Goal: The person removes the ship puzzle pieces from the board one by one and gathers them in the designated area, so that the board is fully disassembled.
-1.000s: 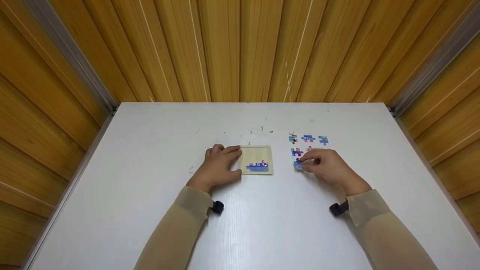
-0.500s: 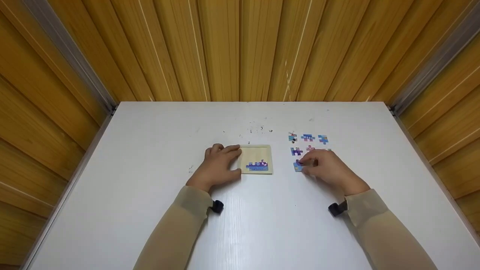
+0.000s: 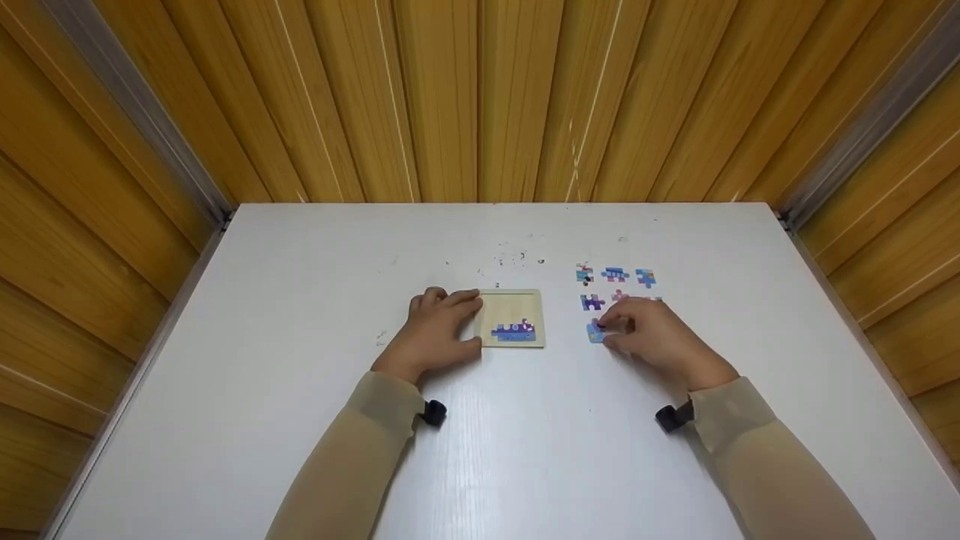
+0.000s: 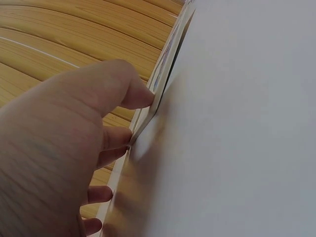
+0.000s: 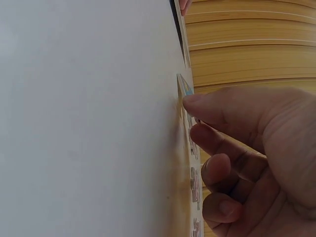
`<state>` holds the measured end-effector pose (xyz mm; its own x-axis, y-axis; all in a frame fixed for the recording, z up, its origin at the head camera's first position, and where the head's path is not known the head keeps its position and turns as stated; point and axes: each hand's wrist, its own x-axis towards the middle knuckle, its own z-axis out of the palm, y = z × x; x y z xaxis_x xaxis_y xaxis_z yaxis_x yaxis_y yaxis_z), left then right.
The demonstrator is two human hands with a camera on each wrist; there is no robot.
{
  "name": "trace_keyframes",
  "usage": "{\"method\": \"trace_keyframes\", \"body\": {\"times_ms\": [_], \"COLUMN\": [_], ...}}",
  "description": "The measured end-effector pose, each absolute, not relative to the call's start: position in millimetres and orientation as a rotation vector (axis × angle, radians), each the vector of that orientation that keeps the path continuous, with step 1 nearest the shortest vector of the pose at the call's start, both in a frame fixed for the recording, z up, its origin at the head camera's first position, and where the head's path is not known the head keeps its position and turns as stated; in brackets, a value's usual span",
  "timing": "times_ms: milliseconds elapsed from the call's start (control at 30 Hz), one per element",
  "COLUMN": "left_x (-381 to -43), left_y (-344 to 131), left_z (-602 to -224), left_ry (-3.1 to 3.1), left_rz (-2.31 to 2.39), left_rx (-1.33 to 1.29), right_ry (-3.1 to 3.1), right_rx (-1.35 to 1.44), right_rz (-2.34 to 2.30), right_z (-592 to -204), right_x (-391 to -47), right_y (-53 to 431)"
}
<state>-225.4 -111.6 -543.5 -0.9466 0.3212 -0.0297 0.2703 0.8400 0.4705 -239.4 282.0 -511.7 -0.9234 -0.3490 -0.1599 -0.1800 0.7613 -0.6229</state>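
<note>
In the head view a small pale wooden puzzle tray (image 3: 510,306) lies flat on the white table. Joined purple and blue pieces (image 3: 515,332) fill its lower right part. My left hand (image 3: 431,337) grips the tray's left side, with the thumb at the near corner and the index finger at the far one; the left wrist view shows the thumb (image 4: 140,96) against the tray's edge. To the right of the tray, my right hand (image 3: 664,337) pinches a blue and purple puzzle piece (image 3: 595,332) between thumb and index finger. In the right wrist view this piece (image 5: 186,88) stands tilted at the table surface.
Beyond the right hand lie several loose puzzle pieces in rows, among them a purple one (image 3: 592,302) and a blue one (image 3: 646,277). The right hand partly covers some. Dark specks mark the table (image 3: 337,255) behind the tray. Yellow wood-patterned panels (image 3: 442,105) enclose its back and sides.
The right fingers have shifted very slightly on the blue and purple puzzle piece, which now shows a little more. The left hand and the tray stay put.
</note>
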Motion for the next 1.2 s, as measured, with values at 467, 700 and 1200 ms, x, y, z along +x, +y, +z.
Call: {"method": "trace_keyframes", "body": {"times_ms": [467, 700, 1200], "left_x": [-227, -226, -225], "left_y": [-114, -111, -111], "left_z": [-542, -542, -540], "left_ry": [2.918, 2.912, 2.905], "left_rz": [0.722, 0.728, 0.737], "left_rx": [0.507, 0.494, 0.492], "right_ry": [2.721, 2.752, 2.735], "right_rx": [-0.443, -0.449, -0.673], "right_rz": [-0.963, -0.979, -1.325], "right_z": [-503, -491, -442], "right_x": [-239, -238, -234], "right_y": [274, 262, 203]}}
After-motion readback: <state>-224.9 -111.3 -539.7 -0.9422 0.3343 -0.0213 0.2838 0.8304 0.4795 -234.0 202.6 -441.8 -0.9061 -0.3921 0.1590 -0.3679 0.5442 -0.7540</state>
